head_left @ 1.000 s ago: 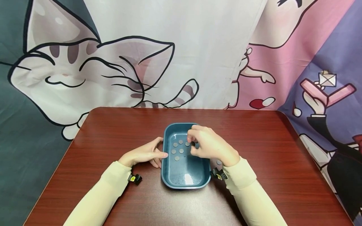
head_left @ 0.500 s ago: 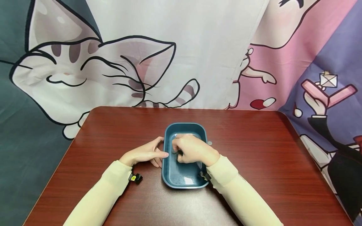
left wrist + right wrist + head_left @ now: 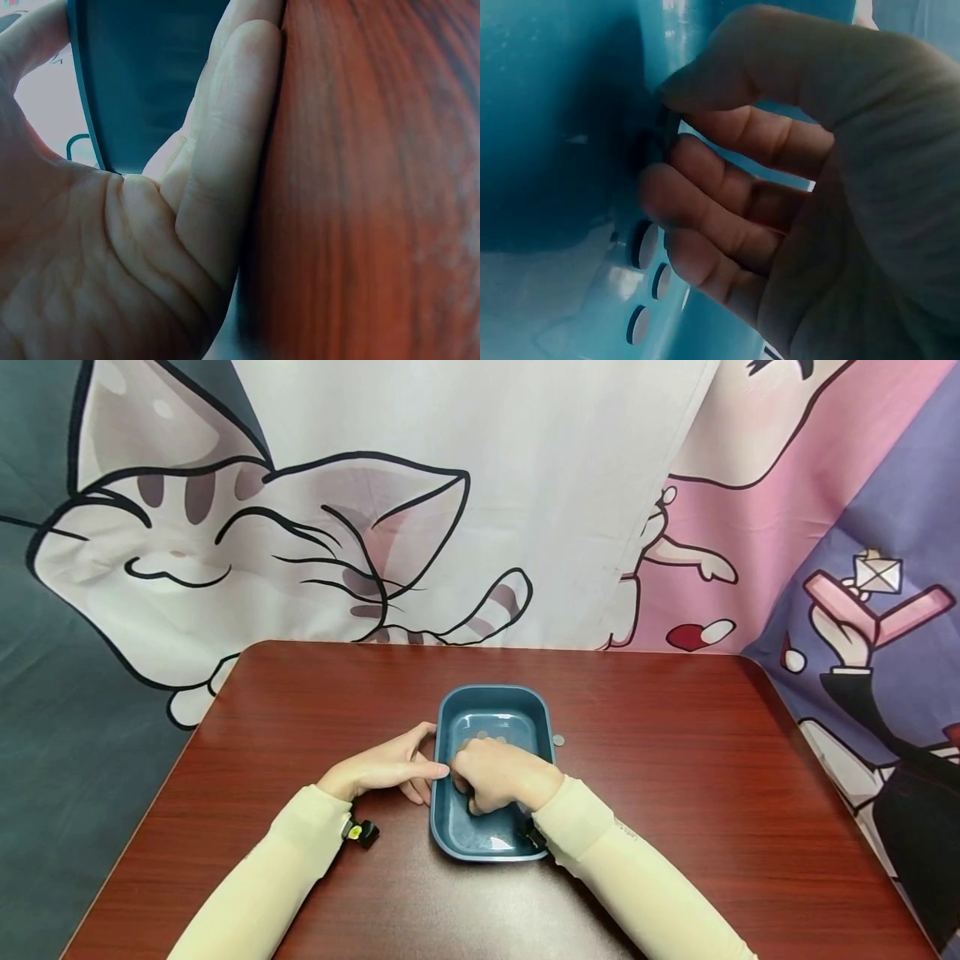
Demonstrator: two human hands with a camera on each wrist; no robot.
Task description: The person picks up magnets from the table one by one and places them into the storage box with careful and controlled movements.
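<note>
A blue rectangular tray (image 3: 478, 841) stands on the table. My left hand (image 3: 390, 767) holds its left wall, thumb at the rim and fingers along the outside; the left wrist view shows those fingers (image 3: 232, 127) against the dark wall. Inside the tray, my right hand (image 3: 501, 773) is low near the left wall. In the right wrist view its thumb and index finger pinch a small round coin (image 3: 670, 131), seen edge-on and dark. Several grey coins (image 3: 483, 734) lie on the tray floor, partly covered by the hand; one nearby coin (image 3: 646, 244) shows below the fingers.
A single coin (image 3: 558, 740) lies on the brown wooden table (image 3: 675, 760) just right of the tray. Behind the table hangs a printed cloth (image 3: 525, 485) with a cartoon cat. Each wrist wears a small black camera (image 3: 363, 833).
My right hand has moved from the tray's upper right to its left side, lower down. The coin right of the tray has come into view. My left hand keeps its hold.
</note>
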